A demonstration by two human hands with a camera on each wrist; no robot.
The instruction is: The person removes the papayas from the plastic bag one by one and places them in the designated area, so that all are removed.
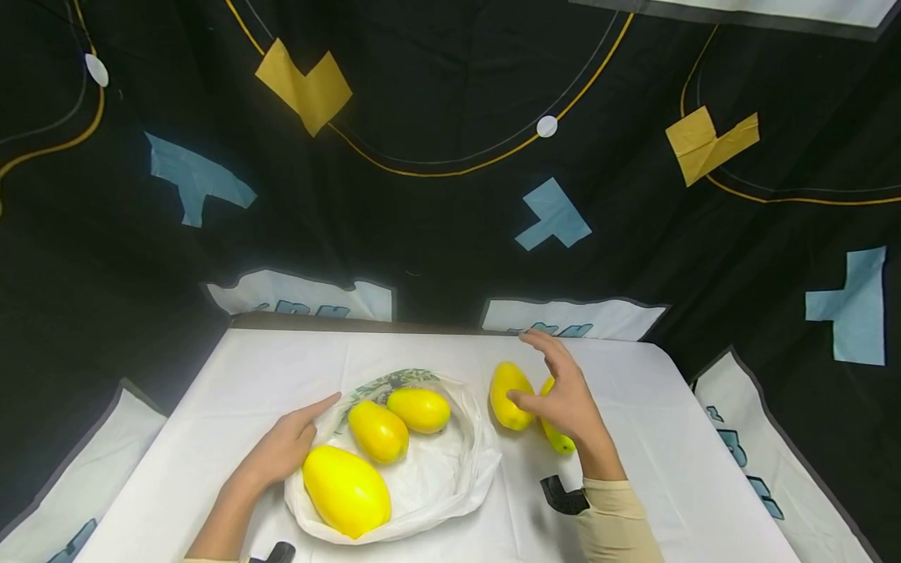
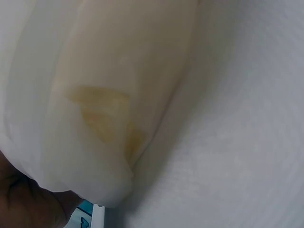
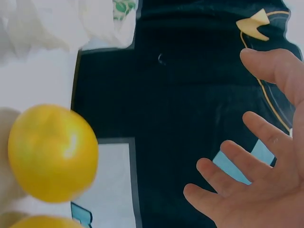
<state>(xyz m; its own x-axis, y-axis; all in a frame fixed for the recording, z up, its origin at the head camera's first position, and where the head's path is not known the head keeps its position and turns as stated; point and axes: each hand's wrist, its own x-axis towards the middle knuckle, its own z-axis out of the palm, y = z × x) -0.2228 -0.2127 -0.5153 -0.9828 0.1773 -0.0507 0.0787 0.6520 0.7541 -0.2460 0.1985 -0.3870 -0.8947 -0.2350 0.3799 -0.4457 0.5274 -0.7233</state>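
A white plastic bag (image 1: 443,489) with a green leafy print lies on the table, its mouth spread wide. Inside are a large yellow fruit (image 1: 346,491), smooth and mango-like, and two smaller yellow fruits, one in the middle (image 1: 378,432) and one behind it (image 1: 419,410). My left hand (image 1: 285,442) holds the bag's left rim, index finger stretched along it. To the right of the bag my right hand (image 1: 563,395) hovers, thumb and fingers spread, over a plump yellow fruit (image 1: 508,391) and a slimmer yellow fruit with a greenish tip (image 1: 561,439). Nothing is in its grasp.
The table (image 1: 619,375) has a white cover. Behind it hangs a black cloth (image 1: 436,234) with yellow and blue patches. Black straps show at both wrists, the right one (image 1: 561,495) just above the table in the head view.
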